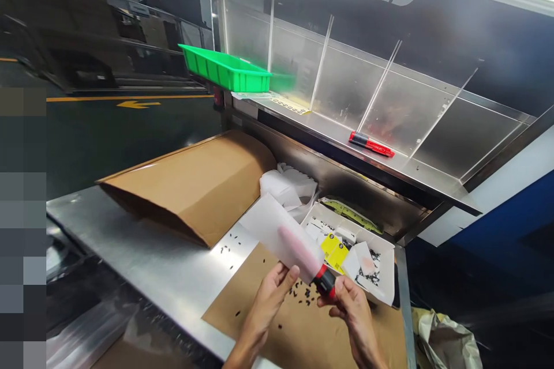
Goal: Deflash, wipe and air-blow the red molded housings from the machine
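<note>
Red-capped tube [324,281] in plastic sleeve [277,230], left hand [270,300], right hand [352,311] gripping.

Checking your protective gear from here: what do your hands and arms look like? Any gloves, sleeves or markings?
The left hand and the right hand are both bare, with no gloves, tape or markings visible. The forearms are bare as far as the view reaches, with no sleeve, watch or bracelet showing.
</note>
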`<move>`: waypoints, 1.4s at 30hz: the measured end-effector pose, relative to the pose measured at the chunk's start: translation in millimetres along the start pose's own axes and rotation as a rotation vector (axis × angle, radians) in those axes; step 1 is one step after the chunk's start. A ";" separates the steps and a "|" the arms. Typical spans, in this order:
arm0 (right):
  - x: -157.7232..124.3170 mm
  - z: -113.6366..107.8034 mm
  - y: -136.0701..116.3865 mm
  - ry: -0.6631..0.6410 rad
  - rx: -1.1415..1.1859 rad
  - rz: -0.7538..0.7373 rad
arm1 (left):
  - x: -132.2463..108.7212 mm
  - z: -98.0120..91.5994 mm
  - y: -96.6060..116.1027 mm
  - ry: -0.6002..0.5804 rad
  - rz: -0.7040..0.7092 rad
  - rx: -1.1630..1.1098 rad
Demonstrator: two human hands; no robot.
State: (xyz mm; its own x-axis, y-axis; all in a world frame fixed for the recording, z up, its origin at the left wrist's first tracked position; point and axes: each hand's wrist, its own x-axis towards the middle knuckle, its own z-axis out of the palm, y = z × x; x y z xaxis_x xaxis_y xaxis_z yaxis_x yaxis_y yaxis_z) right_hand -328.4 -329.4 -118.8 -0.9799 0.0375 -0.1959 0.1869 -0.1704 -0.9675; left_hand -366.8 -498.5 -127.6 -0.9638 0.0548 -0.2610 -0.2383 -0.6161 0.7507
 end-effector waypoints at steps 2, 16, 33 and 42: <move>-1.8 -3.4 5.8 -0.036 -0.118 -0.063 | 2.1 -6.2 3.6 0.014 0.009 -0.106; -9.5 9.9 24.0 0.239 -1.087 -1.279 | 0.9 -7.7 -6.2 0.337 -0.189 -0.384; -4.2 33.9 14.0 0.139 -1.204 -1.118 | -36.6 -7.7 -21.8 0.197 -0.506 -0.537; -5.1 50.1 4.4 -0.259 -1.099 -1.198 | -57.1 -31.8 -9.1 0.188 -0.471 -0.701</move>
State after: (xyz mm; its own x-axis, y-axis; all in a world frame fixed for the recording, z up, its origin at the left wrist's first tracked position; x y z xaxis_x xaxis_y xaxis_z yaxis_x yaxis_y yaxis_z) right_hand -326.1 -379.7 -114.0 -0.5578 -0.5491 0.6224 -0.7929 0.5741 -0.2041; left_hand -305.8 -521.0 -138.9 -0.7326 0.3337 -0.5932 -0.4197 -0.9076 0.0078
